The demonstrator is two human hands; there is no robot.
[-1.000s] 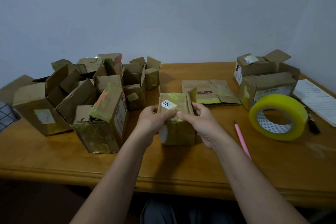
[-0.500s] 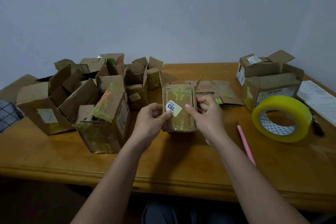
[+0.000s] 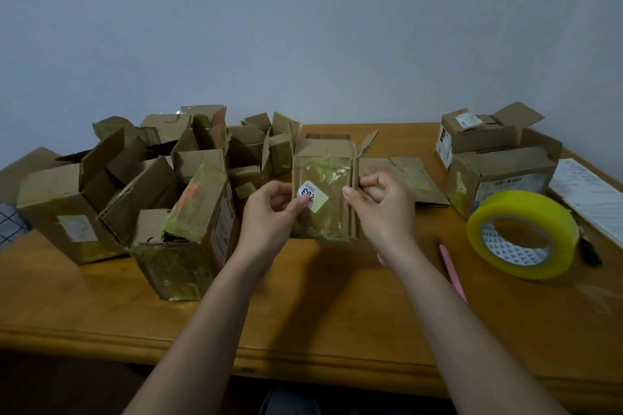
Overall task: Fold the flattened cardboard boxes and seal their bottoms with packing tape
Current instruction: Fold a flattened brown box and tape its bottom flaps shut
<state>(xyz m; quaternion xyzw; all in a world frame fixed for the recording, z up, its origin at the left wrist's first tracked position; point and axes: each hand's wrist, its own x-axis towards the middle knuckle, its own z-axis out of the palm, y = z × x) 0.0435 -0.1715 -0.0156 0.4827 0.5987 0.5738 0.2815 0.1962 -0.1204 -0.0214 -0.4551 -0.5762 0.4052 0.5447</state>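
1. Held up just above the counter [image 3: 337, 320] at the centre of the frame, the small cardboard box [image 3: 324, 199] is gripped from both sides: the left hand [image 3: 269, 212] pinches its left edge with the thumb on the white sticker [image 3: 308, 193], and the right hand [image 3: 384, 209] pinches the right edge, its fingers [image 3: 369, 183] curled behind.
2. By its look the box is light and thin-walled. It should be stiff along its creases and easy to crush on the open faces. The glossy old tape over its front looks slippery, so bare cardboard edges and corners are the better places to hold.
3. Right of the forearm lies one pink pen [image 3: 453, 273], and beyond it, at centre right, one roll of yellow packing tape [image 3: 521, 234] lies flat, with a small dark tool [image 3: 589, 249] just beside it.
4. Behind the held box lies a flattened box [image 3: 401, 178]; I count at least one, perhaps two overlapping.
5. At the left, a crowded heap of folded boxes [image 3: 188, 212] holds roughly ten; overlap prevents an exact count.
6. At the upper right, two boxes [image 3: 499, 165] are stacked, beside papers [image 3: 590, 192] at the edge.
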